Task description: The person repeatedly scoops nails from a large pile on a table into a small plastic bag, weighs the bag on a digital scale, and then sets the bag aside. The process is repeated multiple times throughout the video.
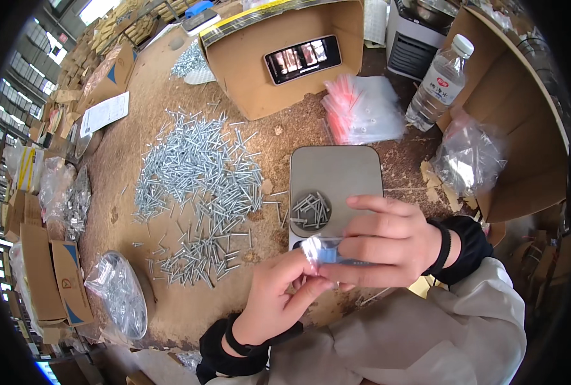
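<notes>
On the far left of the brown chipboard worktable (170, 308), open cardboard cartons with blue markings (48, 276) stand along the edge, and a clear plastic bag full of screws (115, 292) lies just inside them. Right of that, a wide loose heap of silver screws (199, 186) is spread across the table middle, well apart from both hands. Left hand (276, 298), black wrist cuff, comes up from the lower edge; thumb and forefinger are pinched onto the left end of a small clear plastic zip bag with a blue strip (324, 253). The bag is held in the air between the two hands, in front of the near edge of a flat grey weighing scale (336, 173); its long axis runs roughly left-right, the left hand at its mouth end, the right hand over the rest. Right hand (381, 240) is curled over the bag's right part, fingers gripping it from above; both hands touch the bag, the right covers more of it. On the scale's round pan sits a small pile of silver screws (311, 210), just behind the bag, nothing between them. Behind the scale, a big open cardboard box (279, 83) with a phone leaning inside it, screen lit (302, 59). Further right, a stack of clear zip bags with red strips (365, 109), a clear plastic water bottle with white cap (440, 83), a crumpled clear bag (468, 160), another carton (529, 147) at far right.
</notes>
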Motion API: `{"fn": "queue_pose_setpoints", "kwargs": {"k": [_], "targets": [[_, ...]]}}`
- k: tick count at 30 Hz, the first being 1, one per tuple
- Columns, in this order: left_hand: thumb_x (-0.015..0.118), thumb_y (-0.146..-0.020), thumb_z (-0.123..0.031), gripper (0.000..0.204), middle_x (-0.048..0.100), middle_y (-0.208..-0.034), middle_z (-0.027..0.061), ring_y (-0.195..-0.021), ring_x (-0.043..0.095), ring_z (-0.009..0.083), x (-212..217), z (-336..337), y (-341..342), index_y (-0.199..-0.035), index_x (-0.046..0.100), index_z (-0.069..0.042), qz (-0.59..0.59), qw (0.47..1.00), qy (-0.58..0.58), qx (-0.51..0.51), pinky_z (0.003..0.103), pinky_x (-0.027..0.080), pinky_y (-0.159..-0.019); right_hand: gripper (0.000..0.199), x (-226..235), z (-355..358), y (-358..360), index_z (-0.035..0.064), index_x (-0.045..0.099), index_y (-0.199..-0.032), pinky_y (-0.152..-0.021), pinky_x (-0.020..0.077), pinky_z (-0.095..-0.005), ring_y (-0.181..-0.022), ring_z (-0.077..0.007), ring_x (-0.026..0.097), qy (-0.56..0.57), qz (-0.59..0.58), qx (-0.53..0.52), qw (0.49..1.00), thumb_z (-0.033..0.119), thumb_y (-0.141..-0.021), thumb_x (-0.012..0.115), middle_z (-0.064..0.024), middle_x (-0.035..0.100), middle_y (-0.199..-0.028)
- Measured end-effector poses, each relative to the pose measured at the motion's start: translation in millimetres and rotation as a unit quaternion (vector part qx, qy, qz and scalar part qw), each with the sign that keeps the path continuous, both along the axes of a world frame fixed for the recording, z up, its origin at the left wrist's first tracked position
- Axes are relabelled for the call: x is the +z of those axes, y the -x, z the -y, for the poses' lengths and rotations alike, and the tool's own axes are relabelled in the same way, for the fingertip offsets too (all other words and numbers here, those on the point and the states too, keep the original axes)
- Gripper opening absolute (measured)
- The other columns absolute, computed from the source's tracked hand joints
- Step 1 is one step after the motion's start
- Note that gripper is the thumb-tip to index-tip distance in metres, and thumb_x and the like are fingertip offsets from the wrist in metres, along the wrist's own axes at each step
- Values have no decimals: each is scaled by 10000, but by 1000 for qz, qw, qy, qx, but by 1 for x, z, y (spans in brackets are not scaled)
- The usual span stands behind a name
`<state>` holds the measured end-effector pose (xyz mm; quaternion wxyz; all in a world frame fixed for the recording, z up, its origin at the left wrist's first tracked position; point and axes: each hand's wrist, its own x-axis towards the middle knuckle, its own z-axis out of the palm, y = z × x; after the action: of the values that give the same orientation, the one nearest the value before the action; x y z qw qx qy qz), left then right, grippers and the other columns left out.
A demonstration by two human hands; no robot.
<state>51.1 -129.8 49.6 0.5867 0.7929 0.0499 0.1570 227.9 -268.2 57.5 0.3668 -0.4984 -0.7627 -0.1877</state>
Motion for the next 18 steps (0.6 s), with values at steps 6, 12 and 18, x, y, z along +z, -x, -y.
{"fn": "queue_pose_setpoints", "kwargs": {"k": [6, 12, 18], "targets": [[820, -787, -124, 206, 606, -689, -8, -533, 491, 124, -13, 2, 4, -890, 657, -54, -28, 994, 68, -80, 265, 367, -503, 193, -3, 0, 7, 81, 709, -963, -970, 529, -464, -993, -236, 618, -15, -18, 36, 999, 166, -793, 677, -69, 627, -1044], [700, -907, -105, 177, 603, -766, 1, -651, 534, 77, -22, 3, 5, -1053, 640, -25, -65, 975, 170, -129, 248, 433, -590, 97, 0, 3, 4, 75, 672, -879, -980, 513, -483, -1127, -285, 589, 49, -36, 74, 995, 139, -807, 686, -94, 628, -1109], [551, -989, -63, 206, 601, -821, 10, -727, 540, 74, -26, 13, 9, -1180, 608, -10, -90, 953, 277, -81, 236, 442, -645, 123, -1, 0, 2, 53, 642, -849, -1043, 468, -508, -1174, -305, 562, 78, -46, 83, 992, 130, -759, 675, -118, 603, -1106]]}}
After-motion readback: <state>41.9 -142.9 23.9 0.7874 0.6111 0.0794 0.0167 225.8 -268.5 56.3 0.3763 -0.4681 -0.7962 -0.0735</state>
